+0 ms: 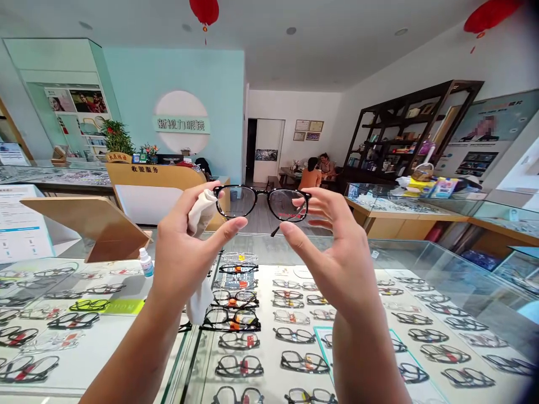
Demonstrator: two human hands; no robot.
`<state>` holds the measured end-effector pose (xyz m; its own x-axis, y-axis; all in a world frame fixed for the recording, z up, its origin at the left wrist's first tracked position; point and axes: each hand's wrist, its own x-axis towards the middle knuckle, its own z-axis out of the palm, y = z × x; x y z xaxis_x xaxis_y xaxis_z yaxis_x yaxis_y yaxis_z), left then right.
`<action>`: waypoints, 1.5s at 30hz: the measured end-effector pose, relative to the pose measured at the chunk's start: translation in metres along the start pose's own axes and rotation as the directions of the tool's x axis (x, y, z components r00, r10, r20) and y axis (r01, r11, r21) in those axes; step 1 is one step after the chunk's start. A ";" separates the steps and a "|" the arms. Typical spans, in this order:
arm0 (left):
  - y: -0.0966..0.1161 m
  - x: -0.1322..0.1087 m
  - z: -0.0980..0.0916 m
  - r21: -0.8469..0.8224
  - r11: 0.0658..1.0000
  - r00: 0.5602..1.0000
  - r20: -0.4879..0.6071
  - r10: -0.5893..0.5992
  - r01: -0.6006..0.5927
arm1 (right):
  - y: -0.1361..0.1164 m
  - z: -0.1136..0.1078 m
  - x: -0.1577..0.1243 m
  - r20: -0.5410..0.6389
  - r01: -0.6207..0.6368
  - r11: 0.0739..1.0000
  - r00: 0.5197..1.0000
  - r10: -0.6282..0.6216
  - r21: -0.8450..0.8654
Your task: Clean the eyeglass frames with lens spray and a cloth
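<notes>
I hold a pair of black-framed glasses (261,203) up at eye level over a glass display counter (404,264). My left hand (185,252) grips the left end of the frame and also clutches a white cleaning cloth (201,212), whose tail hangs below my palm. My right hand (334,252) pinches the right end of the frame between thumb and fingers. The lenses face away from me.
Under the counter glass lie several rows of eyeglass frames (240,320). A small white spray bottle (146,262) stands beside a tilted wooden mirror stand (90,224). A cashier desk (155,179) is behind. Two people (318,170) sit at the back; dark shelving (404,129) is at right.
</notes>
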<state>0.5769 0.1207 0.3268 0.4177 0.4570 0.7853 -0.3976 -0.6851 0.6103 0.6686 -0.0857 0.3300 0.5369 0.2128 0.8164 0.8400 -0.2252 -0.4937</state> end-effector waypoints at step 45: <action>0.006 -0.003 0.002 0.032 0.998 0.997 0.044 -0.064 0.062 | -0.004 -0.004 -0.003 0.109 -0.167 0.979 0.982 0.155 0.114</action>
<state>0.5748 0.1142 0.3277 0.4776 0.4745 0.7394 -0.3441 -0.6734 0.6544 0.6631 -0.0890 0.3309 0.6659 0.2779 0.6923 0.7418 -0.1477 -0.6542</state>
